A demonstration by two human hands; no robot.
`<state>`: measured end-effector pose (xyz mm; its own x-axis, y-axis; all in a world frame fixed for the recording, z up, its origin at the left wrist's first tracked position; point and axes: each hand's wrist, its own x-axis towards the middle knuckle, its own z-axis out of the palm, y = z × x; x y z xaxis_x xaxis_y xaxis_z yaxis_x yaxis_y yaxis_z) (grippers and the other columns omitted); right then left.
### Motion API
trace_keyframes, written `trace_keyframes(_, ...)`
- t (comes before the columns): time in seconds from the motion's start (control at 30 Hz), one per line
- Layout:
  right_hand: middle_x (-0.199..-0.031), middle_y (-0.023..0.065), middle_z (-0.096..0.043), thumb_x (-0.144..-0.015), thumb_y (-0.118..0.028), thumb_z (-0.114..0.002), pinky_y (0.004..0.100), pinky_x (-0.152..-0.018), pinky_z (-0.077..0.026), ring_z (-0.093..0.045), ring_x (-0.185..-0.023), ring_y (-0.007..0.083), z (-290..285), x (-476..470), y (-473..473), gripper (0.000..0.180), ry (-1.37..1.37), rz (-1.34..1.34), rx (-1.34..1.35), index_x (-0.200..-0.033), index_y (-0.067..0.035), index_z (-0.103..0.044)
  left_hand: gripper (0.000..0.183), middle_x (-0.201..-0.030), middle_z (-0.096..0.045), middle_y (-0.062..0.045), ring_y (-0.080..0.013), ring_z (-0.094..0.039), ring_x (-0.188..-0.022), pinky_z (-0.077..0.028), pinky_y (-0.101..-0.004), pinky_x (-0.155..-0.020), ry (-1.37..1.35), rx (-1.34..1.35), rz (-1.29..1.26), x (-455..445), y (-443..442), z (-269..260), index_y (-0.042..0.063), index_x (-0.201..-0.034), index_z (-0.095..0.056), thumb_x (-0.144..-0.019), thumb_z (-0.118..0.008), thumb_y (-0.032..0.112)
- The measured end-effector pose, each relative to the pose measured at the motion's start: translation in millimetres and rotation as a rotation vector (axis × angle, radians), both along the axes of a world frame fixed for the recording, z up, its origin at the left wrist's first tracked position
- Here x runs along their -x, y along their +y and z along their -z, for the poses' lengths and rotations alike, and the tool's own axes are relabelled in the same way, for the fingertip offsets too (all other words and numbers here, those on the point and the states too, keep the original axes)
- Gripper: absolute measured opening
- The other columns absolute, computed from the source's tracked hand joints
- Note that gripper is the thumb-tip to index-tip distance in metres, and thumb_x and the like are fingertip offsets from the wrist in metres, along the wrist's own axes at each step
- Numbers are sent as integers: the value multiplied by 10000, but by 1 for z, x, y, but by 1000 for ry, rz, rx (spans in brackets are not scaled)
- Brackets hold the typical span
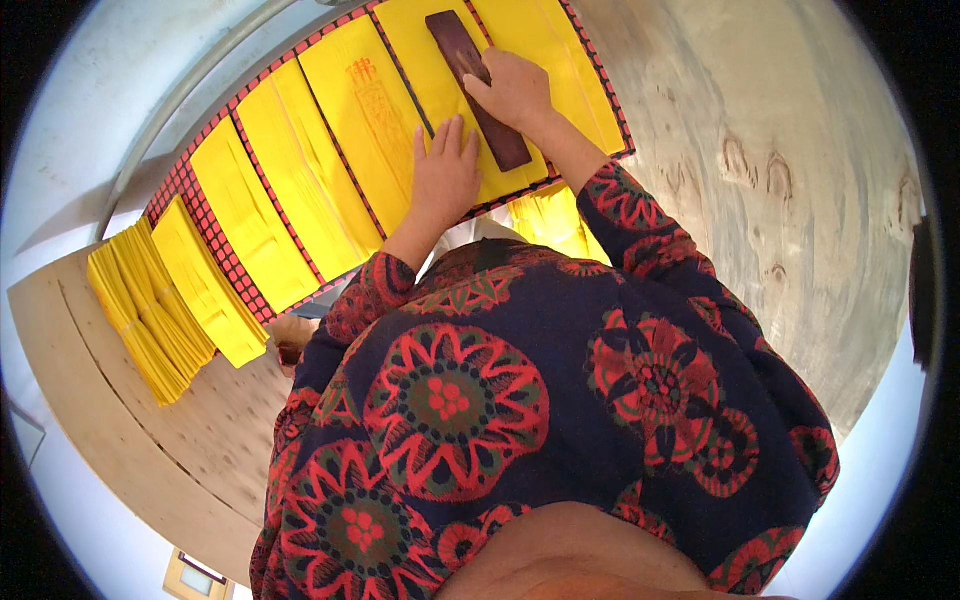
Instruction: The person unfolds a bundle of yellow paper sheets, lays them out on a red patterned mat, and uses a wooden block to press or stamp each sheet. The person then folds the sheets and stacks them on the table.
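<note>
My right hand (514,88) grips a long dark wooden block (487,112) lying on a sheet of yellow paper (409,30). Flat beside it, my left hand (448,169) rests with its fingers on the yellow paper near the sheet's left edge. To the left lies a yellow sheet stack (330,82) bearing a red printed design with writing. Further yellow stacks (300,165) lie in a row on a red-and-black patterned cloth (217,240). The underside of the block is hidden.
Folded yellow paper bundles (150,315) lie on the wooden table (225,420) at the left. More yellow paper (559,217) shows below the cloth's near edge. A wooden board surface (735,187) extends to the right. A curved pipe (172,105) runs behind the cloth.
</note>
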<state>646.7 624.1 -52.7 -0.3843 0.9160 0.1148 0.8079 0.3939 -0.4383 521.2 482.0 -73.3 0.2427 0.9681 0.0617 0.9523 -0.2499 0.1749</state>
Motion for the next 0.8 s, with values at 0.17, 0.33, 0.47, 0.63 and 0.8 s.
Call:
trace_keyframes(0.17,-820,162,-687,-830,-390,-649,450,-701,-532,-674,-768,342,0,-1,0,369,-81,-6,-33,-919,-32,-657,602,-1474,-430,-137,-272,-397,-1373,-224,-608,-1120,-23,107,-20,2,-1,3,72,-1355,-511,-823,-671,303)
trace_keyframes(0.33,-834,210,-657,-812,-344,-624,488,-710,-509,-641,-787,395,-5,2,1,326,-26,6,20,-890,-27,-624,641,-1457,-441,-134,-266,-402,-1363,-214,-610,-1121,-56,45,-5,5,-1,5,59,-1329,-521,-778,-711,327)
trace_keyframes(0.47,-832,208,-657,-814,-342,-624,488,-708,-508,-641,-785,393,-6,3,-1,328,-20,7,36,-897,-25,-624,688,-1449,-446,-146,-271,-404,-1358,-212,-612,-1119,-67,20,-8,4,-3,5,47,-1320,-525,-744,-732,362)
trace_keyframes(0.63,-825,208,-655,-812,-340,-630,485,-706,-510,-641,-783,392,-4,2,-2,324,-7,17,30,-894,-27,-626,728,-1466,-431,-150,-272,-393,-1369,-202,-614,-1123,-81,45,-13,4,-3,6,36,-1331,-515,-733,-739,385)
trace_keyframes(0.8,-828,201,-655,-815,-344,-632,478,-709,-514,-644,-789,387,-2,5,-4,322,-14,23,34,-892,-31,-628,762,-1518,-382,-134,-274,-359,-1404,-182,-627,-1128,-45,90,-13,5,-2,7,30,-1377,-481,-777,-690,451)
